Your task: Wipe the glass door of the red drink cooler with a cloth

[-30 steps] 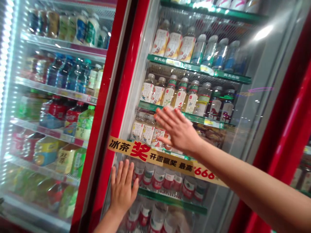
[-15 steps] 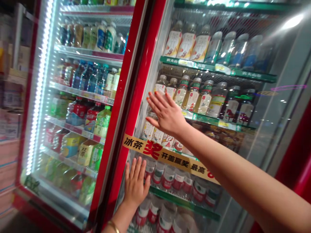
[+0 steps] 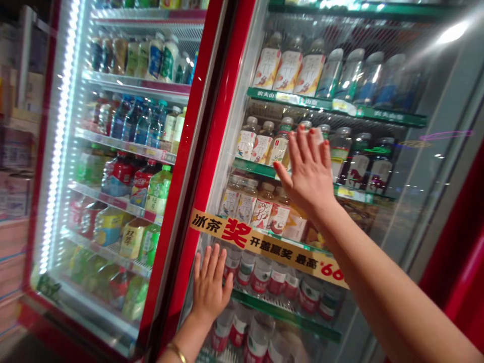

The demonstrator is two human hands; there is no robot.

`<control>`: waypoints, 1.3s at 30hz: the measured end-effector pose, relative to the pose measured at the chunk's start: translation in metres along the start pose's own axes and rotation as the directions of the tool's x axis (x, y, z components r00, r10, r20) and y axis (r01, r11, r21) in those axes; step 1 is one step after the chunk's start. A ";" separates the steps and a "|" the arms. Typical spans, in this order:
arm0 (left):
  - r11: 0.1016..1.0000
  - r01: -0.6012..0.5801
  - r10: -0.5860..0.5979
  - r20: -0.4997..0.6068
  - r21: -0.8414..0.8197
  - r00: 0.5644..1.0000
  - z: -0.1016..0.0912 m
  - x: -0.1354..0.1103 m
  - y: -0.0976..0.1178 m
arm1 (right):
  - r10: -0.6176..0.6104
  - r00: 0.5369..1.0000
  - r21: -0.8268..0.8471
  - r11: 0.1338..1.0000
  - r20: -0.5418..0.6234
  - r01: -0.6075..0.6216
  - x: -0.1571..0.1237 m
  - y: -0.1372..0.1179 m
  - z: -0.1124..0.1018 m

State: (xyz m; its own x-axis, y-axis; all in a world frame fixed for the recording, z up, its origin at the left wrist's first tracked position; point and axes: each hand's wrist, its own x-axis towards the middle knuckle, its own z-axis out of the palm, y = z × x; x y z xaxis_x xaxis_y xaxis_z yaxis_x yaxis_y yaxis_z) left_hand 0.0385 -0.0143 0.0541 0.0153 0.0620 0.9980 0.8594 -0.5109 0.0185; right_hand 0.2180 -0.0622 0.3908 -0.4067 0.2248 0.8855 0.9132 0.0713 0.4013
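My left hand (image 3: 210,288) lies flat and open on the glass door (image 3: 412,166) of a red-framed drinks fridge, low down, just under a yellow sticker strip (image 3: 264,247). My right hand (image 3: 309,169) is spread flat on the same glass higher up, over a shelf of tea bottles (image 3: 260,146). Neither hand holds anything. Behind the glass, green shelves (image 3: 333,106) carry rows of bottles, with red-labelled water bottles (image 3: 264,275) on the lower shelf.
A red door frame (image 3: 200,166) divides this fridge from a second lit fridge (image 3: 124,151) on the left, stocked with soda and juice bottles. Stacked boxes (image 3: 15,191) stand at the far left. More red framing (image 3: 461,262) rises at the right.
My right hand has slid rightward and upward across the glass. My left hand stays flat in the same spot. The view barely shifted in the last half second.
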 end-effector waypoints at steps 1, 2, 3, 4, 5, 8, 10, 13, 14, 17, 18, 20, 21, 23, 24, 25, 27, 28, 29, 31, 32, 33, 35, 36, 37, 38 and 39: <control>1.000 -0.006 0.006 0.002 -0.004 1.000 -0.001 0.001 0.000 | 0.022 1.000 0.006 1.000 0.001 -0.022 -0.015 -0.001 -0.002; 1.000 -0.012 0.012 0.003 -0.009 1.000 -0.002 0.002 0.000 | -0.042 0.999 0.029 0.999 0.029 0.042 -0.037 -0.006 -0.001; 1.000 -0.016 0.016 0.005 -0.015 1.000 -0.003 0.002 0.000 | -0.178 0.981 0.071 0.982 0.077 0.173 -0.063 -0.012 0.000; 1.000 -0.015 0.015 0.008 -0.021 1.000 -0.005 0.002 -0.001 | -0.354 0.926 0.134 0.932 0.130 0.337 -0.090 -0.018 0.002; 1.000 -0.009 0.009 0.013 -0.029 1.000 -0.008 0.002 -0.001 | -0.500 0.848 0.200 0.861 0.173 0.467 -0.114 -0.019 0.003; 0.997 0.017 -0.015 0.029 -0.076 0.999 -0.018 0.007 -0.001 | -0.502 0.829 0.208 0.863 0.246 0.461 -0.153 0.014 -0.004; 0.993 0.023 -0.022 0.013 -0.116 1.000 -0.024 0.017 0.004 | -0.119 0.981 0.044 0.993 0.151 0.113 -0.153 0.056 -0.017; 0.984 -0.001 -0.004 -0.030 -0.177 1.000 -0.027 0.042 0.017 | 0.359 0.919 -0.052 0.927 -0.162 -0.371 -0.150 0.091 -0.031; 0.981 -0.017 0.011 -0.033 -0.195 0.999 -0.025 0.052 0.022 | 0.388 0.899 -0.057 0.912 -0.203 -0.407 -0.155 0.088 -0.031; 0.973 -0.079 0.074 -0.029 -0.219 0.997 -0.014 0.078 0.035 | 0.053 0.997 -0.079 0.995 -0.055 -0.057 -0.192 0.052 -0.026; 0.972 -0.095 0.092 -0.024 -0.216 0.995 -0.010 0.084 0.037 | -0.159 0.987 -0.064 0.985 0.029 0.161 -0.205 0.042 -0.023; 0.970 -0.101 0.102 -0.007 -0.220 0.995 -0.001 0.090 0.039 | -0.384 0.912 -0.050 0.918 0.141 0.394 -0.222 0.045 -0.024; 0.969 -0.093 0.096 0.003 -0.229 0.995 0.002 0.091 0.039 | -0.345 0.926 -0.075 0.930 0.155 0.360 -0.225 0.056 -0.027; 0.966 -0.072 0.078 0.012 -0.249 0.997 0.005 0.090 0.039 | -0.003 0.997 -0.166 0.986 0.081 0.016 -0.221 0.089 -0.036; 0.965 -0.067 0.071 0.007 -0.253 0.997 0.006 0.089 0.039 | 0.189 0.982 -0.191 0.964 0.014 -0.183 -0.217 0.103 -0.041; 0.966 -0.070 0.072 0.001 -0.249 0.997 0.006 0.089 0.038 | 0.339 0.940 -0.200 0.919 -0.046 -0.341 -0.214 0.111 -0.044; 0.969 -0.087 0.088 -0.007 -0.231 0.996 0.004 0.088 0.038 | 0.439 0.892 -0.198 0.869 -0.110 -0.453 -0.217 0.105 -0.044; 0.971 -0.096 0.097 -0.009 -0.219 0.995 0.003 0.089 0.038 | 0.382 0.919 -0.197 0.898 -0.093 -0.393 -0.224 0.092 -0.041; 0.973 -0.106 0.107 -0.009 -0.207 0.994 0.002 0.089 0.038 | 0.255 0.966 -0.186 0.948 -0.051 -0.260 -0.235 0.075 -0.038; 0.975 -0.126 0.125 -0.014 -0.184 0.992 0.002 0.091 0.037 | -0.135 0.989 -0.132 0.981 0.066 0.143 -0.260 0.045 -0.032; 0.976 -0.133 0.131 -0.019 -0.175 0.991 0.002 0.091 0.037 | -0.299 0.948 -0.107 0.945 0.111 0.310 -0.271 0.038 -0.031; 0.976 -0.138 0.137 -0.022 -0.171 0.990 0.003 0.092 0.037 | -0.375 0.917 -0.107 0.915 0.137 0.390 -0.279 0.037 -0.032; 0.975 -0.144 0.142 -0.024 -0.170 0.990 0.003 0.092 0.038 | -0.237 0.964 -0.178 0.950 0.121 0.256 -0.283 0.053 -0.037; 0.975 -0.145 0.143 -0.022 -0.167 0.989 0.003 0.092 0.038 | -0.055 0.995 -0.219 0.973 0.079 0.071 -0.278 0.065 -0.038; 0.976 -0.146 0.144 -0.019 -0.163 0.989 0.003 0.092 0.039 | 0.144 0.989 -0.242 0.961 0.017 -0.136 -0.271 0.074 -0.038; 0.977 -0.148 0.147 -0.018 -0.156 0.989 0.003 0.091 0.039 | 0.320 0.946 -0.244 0.915 -0.043 -0.321 -0.263 0.077 -0.036; 0.977 -0.150 0.150 -0.015 -0.149 0.989 0.003 0.091 0.038 | 0.442 0.893 -0.231 0.863 -0.084 -0.449 -0.257 0.074 -0.031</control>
State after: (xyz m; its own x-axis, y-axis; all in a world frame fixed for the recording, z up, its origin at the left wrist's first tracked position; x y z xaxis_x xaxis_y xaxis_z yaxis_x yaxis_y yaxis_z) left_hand 0.0743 -0.0257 0.1452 0.1359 -0.0282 0.9903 0.7616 -0.6363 -0.1226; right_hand 0.3889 -0.1448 0.2000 0.0382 0.1512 0.9878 0.9647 -0.2634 0.0030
